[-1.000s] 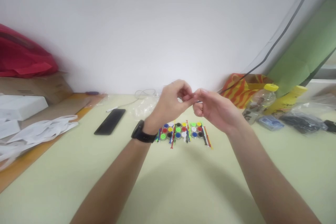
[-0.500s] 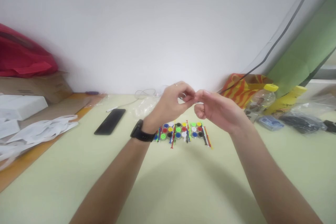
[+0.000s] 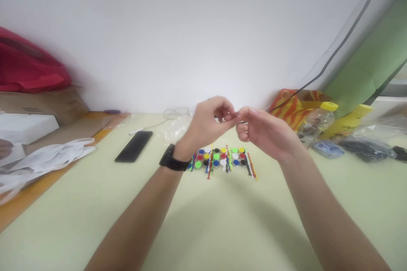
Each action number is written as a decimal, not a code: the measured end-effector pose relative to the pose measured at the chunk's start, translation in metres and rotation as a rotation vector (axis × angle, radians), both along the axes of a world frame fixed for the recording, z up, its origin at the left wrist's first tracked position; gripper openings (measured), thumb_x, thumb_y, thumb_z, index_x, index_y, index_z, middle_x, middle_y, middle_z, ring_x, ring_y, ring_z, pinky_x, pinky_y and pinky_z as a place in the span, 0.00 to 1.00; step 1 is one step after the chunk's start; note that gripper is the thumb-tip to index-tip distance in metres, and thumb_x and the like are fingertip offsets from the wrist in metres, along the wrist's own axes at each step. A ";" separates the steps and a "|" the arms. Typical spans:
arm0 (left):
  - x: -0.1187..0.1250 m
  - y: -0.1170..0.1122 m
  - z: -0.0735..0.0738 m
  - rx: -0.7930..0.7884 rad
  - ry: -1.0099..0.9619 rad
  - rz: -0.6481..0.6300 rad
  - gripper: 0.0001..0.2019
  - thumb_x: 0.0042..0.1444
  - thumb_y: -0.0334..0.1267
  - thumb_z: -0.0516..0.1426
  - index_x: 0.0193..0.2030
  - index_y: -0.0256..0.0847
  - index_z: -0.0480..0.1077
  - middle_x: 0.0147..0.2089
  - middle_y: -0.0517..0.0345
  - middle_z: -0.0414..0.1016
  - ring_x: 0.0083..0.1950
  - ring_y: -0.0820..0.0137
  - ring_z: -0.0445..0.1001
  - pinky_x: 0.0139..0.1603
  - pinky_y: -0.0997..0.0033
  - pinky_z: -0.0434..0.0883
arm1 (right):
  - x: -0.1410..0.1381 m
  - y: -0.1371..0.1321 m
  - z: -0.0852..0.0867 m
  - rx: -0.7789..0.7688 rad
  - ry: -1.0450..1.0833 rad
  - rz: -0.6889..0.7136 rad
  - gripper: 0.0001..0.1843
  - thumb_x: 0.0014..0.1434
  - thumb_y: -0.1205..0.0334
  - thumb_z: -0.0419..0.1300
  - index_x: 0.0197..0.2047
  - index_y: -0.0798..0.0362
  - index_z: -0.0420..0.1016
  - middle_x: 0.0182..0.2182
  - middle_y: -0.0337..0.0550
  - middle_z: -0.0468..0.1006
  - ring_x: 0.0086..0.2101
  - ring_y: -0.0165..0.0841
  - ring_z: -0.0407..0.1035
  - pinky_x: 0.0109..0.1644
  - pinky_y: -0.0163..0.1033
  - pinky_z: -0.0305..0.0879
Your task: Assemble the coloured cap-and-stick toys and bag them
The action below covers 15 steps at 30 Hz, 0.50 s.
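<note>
My left hand (image 3: 211, 120), a black watch (image 3: 173, 159) on its wrist, is closed in a pinch above the table. Its fingertips meet those of my right hand (image 3: 265, 129), which is pinched too, with its fingers bent. Whatever they hold between them is too small and hidden to make out. Below and behind the hands lie several small round pots with coloured tops (image 3: 219, 157), in red, blue, green, yellow, black and white. Thin coloured sticks (image 3: 251, 165) lie in bunches between and beside the pots. My left wrist hides part of the leftmost ones.
A black phone (image 3: 133, 147) lies to the left, near clear plastic wrap (image 3: 174, 129). White straps (image 3: 60, 161) and boxes (image 3: 28, 127) are farther left. At right stand a clear bottle (image 3: 319, 120), a yellow bottle (image 3: 349, 125) and an orange striped bag (image 3: 286, 103). The wall is behind.
Both hands stay together in the same place, with only a slight shift of the fingers. The pots and sticks have not moved.
</note>
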<state>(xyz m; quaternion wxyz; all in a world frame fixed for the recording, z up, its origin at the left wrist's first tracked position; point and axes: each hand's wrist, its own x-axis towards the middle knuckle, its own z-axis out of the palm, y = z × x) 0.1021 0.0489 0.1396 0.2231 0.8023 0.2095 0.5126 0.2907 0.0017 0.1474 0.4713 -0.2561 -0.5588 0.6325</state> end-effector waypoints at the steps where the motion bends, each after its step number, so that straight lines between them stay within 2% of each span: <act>1: 0.000 0.000 0.000 -0.005 -0.005 -0.013 0.07 0.60 0.37 0.66 0.37 0.40 0.73 0.36 0.57 0.75 0.36 0.72 0.73 0.37 0.69 0.75 | 0.000 0.000 0.000 -0.001 0.003 -0.012 0.12 0.65 0.51 0.64 0.35 0.50 0.79 0.40 0.42 0.75 0.29 0.29 0.63 0.33 0.37 0.64; 3: 0.001 0.000 -0.001 -0.011 -0.010 -0.051 0.04 0.61 0.35 0.65 0.40 0.40 0.74 0.39 0.55 0.77 0.40 0.71 0.76 0.43 0.67 0.78 | 0.001 0.002 -0.001 -0.007 0.013 -0.039 0.12 0.65 0.52 0.65 0.34 0.51 0.79 0.35 0.40 0.73 0.29 0.29 0.63 0.33 0.37 0.63; 7: 0.004 -0.002 -0.002 -0.030 0.007 -0.114 0.06 0.60 0.33 0.65 0.44 0.40 0.76 0.44 0.53 0.79 0.44 0.69 0.79 0.50 0.63 0.79 | 0.001 0.003 -0.004 -0.026 0.039 -0.074 0.14 0.64 0.52 0.66 0.32 0.52 0.76 0.30 0.38 0.69 0.27 0.28 0.61 0.32 0.36 0.59; 13: 0.006 -0.002 -0.003 -0.023 -0.002 -0.062 0.05 0.59 0.33 0.66 0.41 0.40 0.74 0.39 0.55 0.79 0.41 0.69 0.78 0.45 0.63 0.80 | -0.003 0.003 -0.005 0.082 -0.028 -0.184 0.19 0.62 0.50 0.68 0.27 0.51 0.69 0.26 0.36 0.65 0.26 0.28 0.58 0.31 0.37 0.57; 15: 0.006 -0.002 -0.002 -0.037 -0.006 -0.066 0.07 0.59 0.33 0.66 0.42 0.41 0.74 0.42 0.54 0.79 0.43 0.68 0.79 0.47 0.62 0.80 | -0.005 0.002 -0.005 0.093 -0.035 -0.176 0.20 0.60 0.48 0.69 0.27 0.51 0.69 0.28 0.36 0.65 0.26 0.28 0.58 0.31 0.38 0.55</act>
